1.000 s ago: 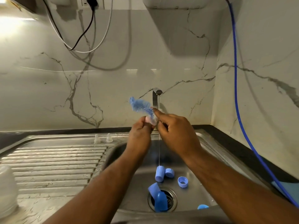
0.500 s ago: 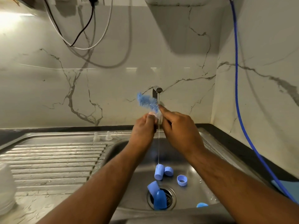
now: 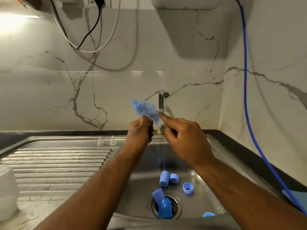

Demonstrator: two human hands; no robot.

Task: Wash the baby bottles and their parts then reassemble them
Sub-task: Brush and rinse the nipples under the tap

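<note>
Over the sink basin (image 3: 196, 165), my right hand (image 3: 184, 136) grips the blue bottle brush (image 3: 144, 110), its index finger lying along the bristles. The brush head points up and left, beside the tap (image 3: 163, 99). My left hand (image 3: 139, 131) is curled tight around a small pale part at the base of the bristles; the part is almost hidden. A thin water stream (image 3: 164, 150) falls between my hands. Several blue caps (image 3: 163, 179) and a blue collar (image 3: 188, 188) lie in the basin. Two clear teats (image 3: 106, 141) stand on the ledge.
Two blue caps (image 3: 164, 208) lie over the drain. A ribbed drainboard (image 3: 58, 163) stretches left, with a clear bottle (image 3: 6, 191) at its edge. A blue hose (image 3: 245, 97) hangs down the right wall. Cables droop over the marble backsplash.
The brush head slid right and then back left between my hands. Both hands stayed beside the tap and kept their hold.
</note>
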